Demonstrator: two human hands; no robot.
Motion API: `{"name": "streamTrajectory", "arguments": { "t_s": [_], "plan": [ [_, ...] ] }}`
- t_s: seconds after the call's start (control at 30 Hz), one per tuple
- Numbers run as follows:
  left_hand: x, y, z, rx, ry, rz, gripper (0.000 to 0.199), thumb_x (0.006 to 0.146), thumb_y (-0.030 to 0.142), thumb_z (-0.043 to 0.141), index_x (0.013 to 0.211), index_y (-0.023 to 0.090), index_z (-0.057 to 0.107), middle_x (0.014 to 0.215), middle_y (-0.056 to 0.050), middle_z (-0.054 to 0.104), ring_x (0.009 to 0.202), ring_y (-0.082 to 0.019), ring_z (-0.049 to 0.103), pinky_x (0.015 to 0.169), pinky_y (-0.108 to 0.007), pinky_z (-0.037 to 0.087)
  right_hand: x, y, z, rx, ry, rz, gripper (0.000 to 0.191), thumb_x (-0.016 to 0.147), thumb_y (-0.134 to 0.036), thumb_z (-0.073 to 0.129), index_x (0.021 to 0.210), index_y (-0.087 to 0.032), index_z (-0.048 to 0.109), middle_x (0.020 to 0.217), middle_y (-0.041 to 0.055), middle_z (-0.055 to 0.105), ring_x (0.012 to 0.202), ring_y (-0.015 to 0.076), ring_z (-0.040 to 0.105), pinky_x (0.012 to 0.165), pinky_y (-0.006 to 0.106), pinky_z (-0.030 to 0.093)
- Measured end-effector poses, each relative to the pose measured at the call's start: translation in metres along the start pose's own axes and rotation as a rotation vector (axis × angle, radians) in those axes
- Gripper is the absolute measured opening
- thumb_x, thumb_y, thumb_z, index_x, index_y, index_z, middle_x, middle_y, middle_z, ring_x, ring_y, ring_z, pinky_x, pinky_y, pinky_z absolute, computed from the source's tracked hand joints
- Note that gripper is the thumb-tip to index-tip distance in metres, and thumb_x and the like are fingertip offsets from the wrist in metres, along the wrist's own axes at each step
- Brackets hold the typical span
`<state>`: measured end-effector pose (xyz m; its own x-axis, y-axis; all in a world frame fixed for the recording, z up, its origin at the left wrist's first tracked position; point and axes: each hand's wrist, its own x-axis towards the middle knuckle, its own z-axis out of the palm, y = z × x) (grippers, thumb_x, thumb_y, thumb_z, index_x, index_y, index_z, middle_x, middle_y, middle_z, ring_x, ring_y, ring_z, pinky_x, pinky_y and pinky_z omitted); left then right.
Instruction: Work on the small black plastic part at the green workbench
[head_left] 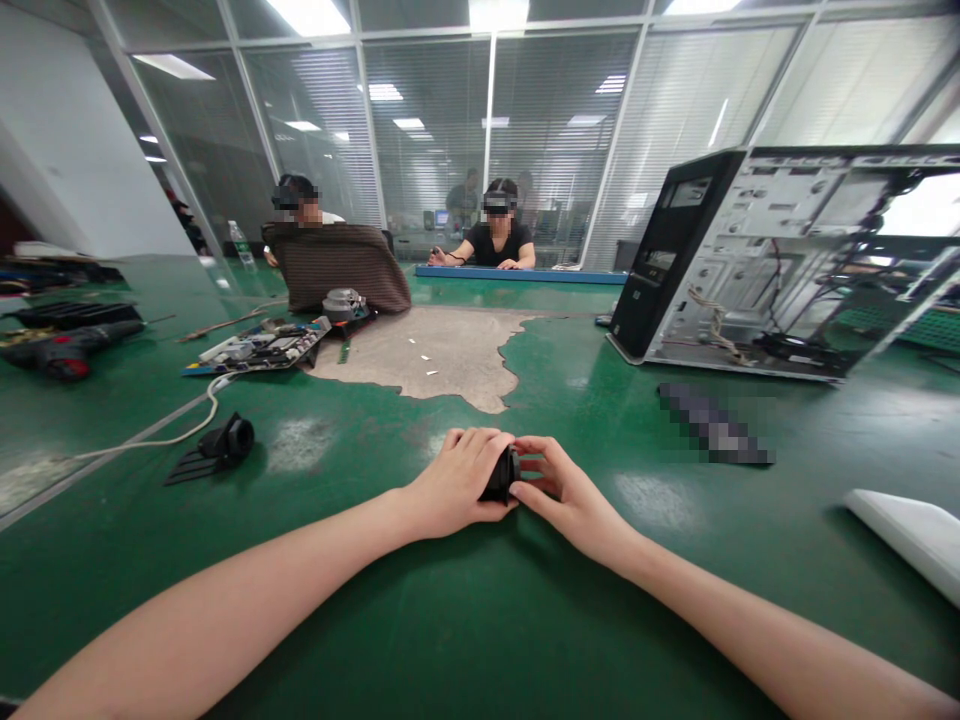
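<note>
A small black part [501, 478] is held between my hands just above the green table [450, 620], near the middle of the view. My left hand [459, 482] wraps over its left side and top, hiding much of it. From the right, my right hand [574, 500] touches its right edge with thumb and fingertips. A black plastic piece [229, 440] with a round ring and slats lies to the left of my hands. A circuit board [266, 345] rests farther back.
An open computer case [667, 250] stands at the back right, near a blurred dark object [712, 425]. A white object [911, 535] lies at right, a drill [71, 345] at left. A brown cloth-covered object [337, 265] stands ahead. Two people sit across the table.
</note>
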<state>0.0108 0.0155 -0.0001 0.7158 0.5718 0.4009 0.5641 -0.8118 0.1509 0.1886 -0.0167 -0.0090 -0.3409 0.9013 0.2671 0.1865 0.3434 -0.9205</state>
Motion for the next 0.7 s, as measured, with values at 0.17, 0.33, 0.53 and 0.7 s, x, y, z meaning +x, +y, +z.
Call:
{"name": "streamTrajectory", "arguments": {
  "t_s": [0.17, 0.33, 0.53, 0.7],
  "plan": [
    [-0.0003, -0.0009, -0.0003, 0.001, -0.012, 0.000, 0.056, 0.072, 0.032, 0.059, 0.118, 0.016, 0.032, 0.117, -0.012, 0.047, 0.105, -0.027, 0.044, 0.087, -0.041, 0.032, -0.0004, 0.0018, 0.0001, -0.015, -0.039, -0.021, 0.031, 0.081, -0.019, 0.052, 0.110, -0.023, 0.043, 0.109, 0.0059, 0.050, 0.103, 0.0184, 0.054, 0.083, 0.036, 0.051],
    [-0.0003, -0.0013, 0.0003, -0.003, -0.004, 0.006, 0.058, 0.071, 0.030, 0.059, 0.119, 0.015, 0.030, 0.117, -0.012, 0.046, 0.105, -0.027, 0.043, 0.087, -0.040, 0.032, -0.0005, 0.0029, -0.0004, 0.027, -0.023, -0.093, 0.025, 0.079, -0.018, 0.056, 0.102, -0.025, 0.047, 0.106, 0.0028, 0.049, 0.103, 0.0173, 0.053, 0.087, 0.034, 0.049],
    [0.0005, 0.0002, -0.0004, 0.005, -0.009, 0.001, 0.056, 0.073, 0.033, 0.059, 0.118, 0.015, 0.032, 0.117, -0.012, 0.046, 0.106, -0.027, 0.043, 0.088, -0.040, 0.032, 0.0001, 0.0006, -0.0005, 0.008, 0.001, -0.030, 0.026, 0.080, -0.021, 0.055, 0.104, -0.024, 0.045, 0.106, 0.0044, 0.052, 0.100, 0.0189, 0.056, 0.079, 0.035, 0.052],
    [0.0007, -0.0003, -0.0002, 0.002, -0.010, -0.001, 0.054, 0.073, 0.033, 0.058, 0.118, 0.016, 0.032, 0.117, -0.012, 0.047, 0.105, -0.027, 0.044, 0.087, -0.041, 0.032, 0.0002, 0.0002, -0.0009, -0.027, -0.015, -0.003, 0.035, 0.080, -0.019, 0.053, 0.112, -0.023, 0.041, 0.111, 0.0071, 0.050, 0.100, 0.0189, 0.055, 0.080, 0.036, 0.052]
  ]
}}
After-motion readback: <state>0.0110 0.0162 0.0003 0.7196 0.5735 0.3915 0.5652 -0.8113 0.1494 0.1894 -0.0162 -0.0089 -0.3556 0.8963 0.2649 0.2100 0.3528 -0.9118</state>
